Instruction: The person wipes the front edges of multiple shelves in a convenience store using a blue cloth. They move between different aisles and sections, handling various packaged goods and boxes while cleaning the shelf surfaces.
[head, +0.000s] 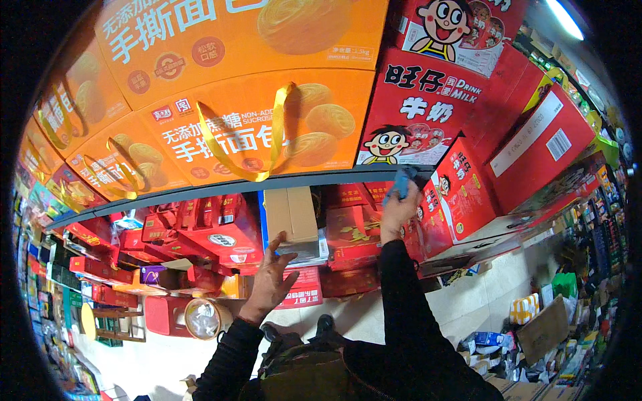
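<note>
My right hand (400, 213) grips a blue cloth (401, 185), somewhat blurred, against the dark grey shelf edge (346, 176), just below a red milk carton (411, 110). To the left, my left hand (271, 280) holds nothing, its fingers apart. Its fingertips lie over the near end of a brown cardboard box (291, 213); whether they touch it I cannot tell. Orange bread cartons (321, 115) with a yellow ribbon handle (278, 135) stand on the shelf above.
Red gift boxes (220, 225) fill the level beneath the shelf. More red milk cartons (464, 195) stack at the right. On the floor are a red stool (163, 316), a round bin (205, 318) and, at the lower right, a heap of packaging with a cardboard sheet (544, 328).
</note>
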A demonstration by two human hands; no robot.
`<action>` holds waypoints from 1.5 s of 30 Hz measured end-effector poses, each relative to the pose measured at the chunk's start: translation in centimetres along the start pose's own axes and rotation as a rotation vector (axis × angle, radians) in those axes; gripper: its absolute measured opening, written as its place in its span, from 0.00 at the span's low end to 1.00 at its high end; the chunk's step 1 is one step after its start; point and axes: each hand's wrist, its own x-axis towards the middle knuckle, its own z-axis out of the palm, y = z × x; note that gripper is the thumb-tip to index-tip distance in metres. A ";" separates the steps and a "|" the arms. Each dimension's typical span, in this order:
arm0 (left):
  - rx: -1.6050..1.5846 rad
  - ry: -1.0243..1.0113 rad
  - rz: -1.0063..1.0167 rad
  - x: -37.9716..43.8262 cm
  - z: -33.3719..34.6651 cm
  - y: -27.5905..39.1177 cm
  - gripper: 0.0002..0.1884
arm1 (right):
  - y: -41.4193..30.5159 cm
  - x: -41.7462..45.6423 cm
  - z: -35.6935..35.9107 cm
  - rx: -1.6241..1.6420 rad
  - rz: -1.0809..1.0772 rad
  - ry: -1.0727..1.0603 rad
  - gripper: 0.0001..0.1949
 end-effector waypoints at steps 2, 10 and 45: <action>0.006 -0.004 0.008 0.1 0.1 -0.1 0.22 | -1.2 -1.8 1.3 0.010 -0.056 -0.140 0.22; -0.046 -0.026 -0.030 -0.2 -0.6 0.0 0.22 | -2.3 -0.6 0.0 0.032 -0.090 -0.180 0.26; 0.035 -0.104 -0.091 -1.5 -0.7 -1.0 0.23 | -8.6 -5.4 3.2 0.163 -0.291 -0.564 0.21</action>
